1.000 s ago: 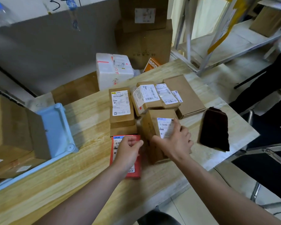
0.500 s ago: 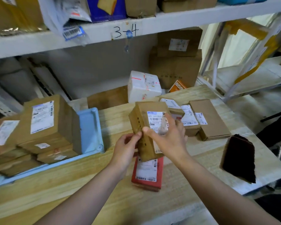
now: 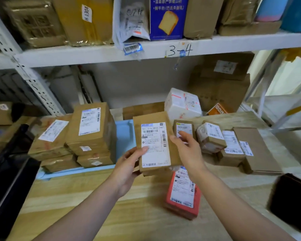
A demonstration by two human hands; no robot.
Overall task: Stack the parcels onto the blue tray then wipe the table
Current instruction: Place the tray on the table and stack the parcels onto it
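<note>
Parcel [image 3: 153, 145] is up off the table [image 3: 76, 197] now, gripped in my left hand [image 3: 129, 167] while my right hand [image 3: 186, 150] hangs loose-fingered at its right edge, and the blue tray [image 3: 125, 136] lies just left of both, so I judge placing comes next.

Soft even light, edges bowed, perhaps slight motion blur.

Tray [image 3: 124, 136] light blue. On it, stack [image 3: 90, 129]: kraft brown, white labels, black barcodes. Right of tray, held parcel [image 3: 155, 145] has the same brown, white label, blue strip along the top. Below-right of tray, flat parcel [image 3: 182, 197] is red with a white label. Table [image 3: 76, 206]: pale wood grain. Far right of tray, cloth [image 3: 290, 200] is near-black brown. Behind tray, box [image 3: 181, 103] is white with red marks.
</note>
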